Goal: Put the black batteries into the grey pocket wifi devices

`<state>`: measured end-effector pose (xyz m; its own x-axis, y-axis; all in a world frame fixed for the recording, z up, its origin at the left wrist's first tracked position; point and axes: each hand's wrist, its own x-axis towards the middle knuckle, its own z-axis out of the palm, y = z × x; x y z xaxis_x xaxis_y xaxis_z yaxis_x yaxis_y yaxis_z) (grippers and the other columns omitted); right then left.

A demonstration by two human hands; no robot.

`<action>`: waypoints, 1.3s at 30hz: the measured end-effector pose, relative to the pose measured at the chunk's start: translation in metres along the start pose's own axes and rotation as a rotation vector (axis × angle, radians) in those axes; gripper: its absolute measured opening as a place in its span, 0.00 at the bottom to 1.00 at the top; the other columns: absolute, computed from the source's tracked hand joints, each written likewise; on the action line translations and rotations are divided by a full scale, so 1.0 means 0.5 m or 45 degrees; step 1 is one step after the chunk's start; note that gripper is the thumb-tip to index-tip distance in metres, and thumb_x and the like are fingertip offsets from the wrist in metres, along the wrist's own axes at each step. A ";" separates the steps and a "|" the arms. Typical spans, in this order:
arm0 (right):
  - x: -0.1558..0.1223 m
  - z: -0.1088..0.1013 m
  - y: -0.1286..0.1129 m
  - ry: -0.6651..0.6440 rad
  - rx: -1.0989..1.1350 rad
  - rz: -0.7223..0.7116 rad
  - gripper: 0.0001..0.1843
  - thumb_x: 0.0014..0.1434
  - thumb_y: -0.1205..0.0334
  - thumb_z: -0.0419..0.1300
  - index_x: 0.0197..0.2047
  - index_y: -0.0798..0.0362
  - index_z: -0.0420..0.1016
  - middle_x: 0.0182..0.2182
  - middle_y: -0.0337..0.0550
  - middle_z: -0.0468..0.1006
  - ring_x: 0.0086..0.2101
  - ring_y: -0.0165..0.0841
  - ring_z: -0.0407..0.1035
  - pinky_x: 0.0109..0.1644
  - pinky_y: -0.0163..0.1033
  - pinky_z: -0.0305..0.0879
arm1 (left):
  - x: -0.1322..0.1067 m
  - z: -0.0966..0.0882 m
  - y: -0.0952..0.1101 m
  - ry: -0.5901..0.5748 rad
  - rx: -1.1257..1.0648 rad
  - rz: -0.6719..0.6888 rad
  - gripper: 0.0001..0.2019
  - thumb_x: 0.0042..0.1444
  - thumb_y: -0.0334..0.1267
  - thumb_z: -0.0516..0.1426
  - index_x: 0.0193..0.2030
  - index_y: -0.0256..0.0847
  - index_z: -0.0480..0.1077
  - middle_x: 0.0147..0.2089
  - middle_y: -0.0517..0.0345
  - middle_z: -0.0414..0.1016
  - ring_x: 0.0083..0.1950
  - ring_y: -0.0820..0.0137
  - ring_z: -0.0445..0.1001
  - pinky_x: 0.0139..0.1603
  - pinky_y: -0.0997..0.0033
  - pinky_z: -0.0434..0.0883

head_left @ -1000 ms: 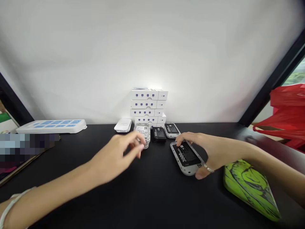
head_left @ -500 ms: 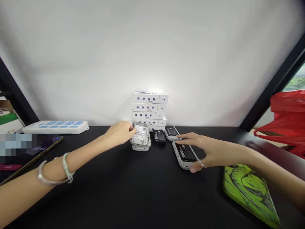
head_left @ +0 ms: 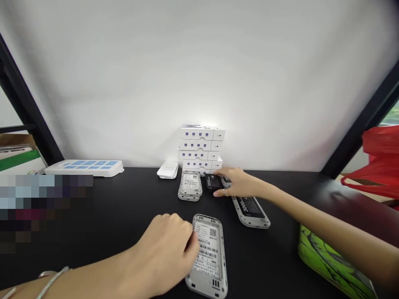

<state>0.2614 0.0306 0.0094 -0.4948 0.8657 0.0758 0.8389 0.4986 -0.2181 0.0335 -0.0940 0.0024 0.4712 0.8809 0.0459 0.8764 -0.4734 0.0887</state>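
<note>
My left hand [head_left: 165, 253] pinches the left edge of an open white handheld device [head_left: 220, 257]. Its bay, with a barcode label and no battery in it, faces up near the table's front. Further back, my right hand [head_left: 238, 182] has thumb and fingers at opposite edges of a black battery [head_left: 212, 182] marked 3000. Just left of that battery is a small stack of similar open white devices [head_left: 190, 185]. Another white device [head_left: 253, 211], with a black battery in its bay, lies below my right wrist; one more behind is partly covered by my hand.
White boxes [head_left: 196, 145] are stacked against the wall, with thin white covers [head_left: 168, 169] to their left. A power strip [head_left: 87, 167] lies at the back left. A green patterned object [head_left: 327, 257] sits under my right forearm; a red bag [head_left: 380, 162] is far right.
My left hand has brought one white device from the stack toward the front of the table. My right hand has moved from the battery-fitted device to the black battery by the boxes.
</note>
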 end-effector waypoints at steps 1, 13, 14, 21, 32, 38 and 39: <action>0.004 0.000 -0.001 -0.008 -0.012 0.004 0.40 0.45 0.35 0.59 0.56 0.50 0.64 0.54 0.52 0.66 0.55 0.51 0.57 0.58 0.57 0.50 | -0.001 -0.003 0.000 -0.009 -0.004 -0.002 0.23 0.62 0.42 0.41 0.19 0.39 0.65 0.19 0.56 0.65 0.22 0.67 0.67 0.24 0.68 0.56; -0.068 0.006 -0.046 0.071 0.478 0.290 0.45 0.34 0.42 0.68 0.54 0.51 0.61 0.48 0.51 0.68 0.48 0.47 0.64 0.49 0.50 0.64 | -0.002 -0.002 -0.068 -0.222 -0.764 0.251 0.63 0.31 0.55 0.68 0.67 0.52 0.29 0.67 0.46 0.48 0.66 0.45 0.49 0.62 0.42 0.54; -0.083 0.009 -0.060 0.059 0.499 0.285 0.45 0.34 0.41 0.68 0.53 0.50 0.61 0.48 0.50 0.68 0.47 0.46 0.65 0.48 0.50 0.65 | 0.001 0.004 -0.064 -0.198 -0.806 0.220 0.64 0.30 0.54 0.68 0.67 0.52 0.30 0.67 0.45 0.48 0.66 0.45 0.49 0.62 0.41 0.54; -0.142 0.025 -0.131 -0.137 0.501 0.163 0.45 0.35 0.39 0.68 0.55 0.44 0.60 0.51 0.46 0.66 0.50 0.45 0.62 0.50 0.47 0.64 | 0.000 0.034 -0.046 -0.103 -0.929 0.111 0.65 0.28 0.56 0.69 0.67 0.52 0.30 0.67 0.42 0.44 0.67 0.44 0.46 0.62 0.39 0.54; -0.168 0.019 -0.165 -0.274 0.383 -0.209 0.43 0.44 0.44 0.65 0.61 0.50 0.58 0.58 0.48 0.58 0.57 0.46 0.53 0.63 0.49 0.45 | -0.001 0.041 -0.049 -0.002 -0.797 0.188 0.58 0.32 0.57 0.67 0.66 0.51 0.37 0.66 0.47 0.46 0.66 0.45 0.50 0.60 0.42 0.59; -0.159 0.001 -0.152 -0.172 0.290 -0.254 0.48 0.32 0.50 0.70 0.57 0.48 0.58 0.47 0.44 0.68 0.48 0.43 0.62 0.57 0.50 0.53 | -0.003 0.034 -0.056 0.193 -0.893 0.201 0.54 0.34 0.60 0.65 0.64 0.49 0.42 0.63 0.46 0.53 0.61 0.49 0.57 0.59 0.48 0.61; -0.155 -0.013 -0.139 -0.186 0.270 -0.227 0.47 0.32 0.49 0.70 0.56 0.48 0.58 0.45 0.43 0.69 0.45 0.43 0.63 0.54 0.49 0.56 | -0.002 0.030 -0.055 0.252 -0.930 0.171 0.46 0.41 0.59 0.62 0.63 0.48 0.45 0.59 0.48 0.58 0.59 0.52 0.60 0.57 0.50 0.62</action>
<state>0.2432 -0.0709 0.0250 -0.6701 0.7422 -0.0058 0.6776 0.6086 -0.4129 0.0104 -0.0816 -0.0148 0.4818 0.8324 0.2738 0.4922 -0.5156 0.7013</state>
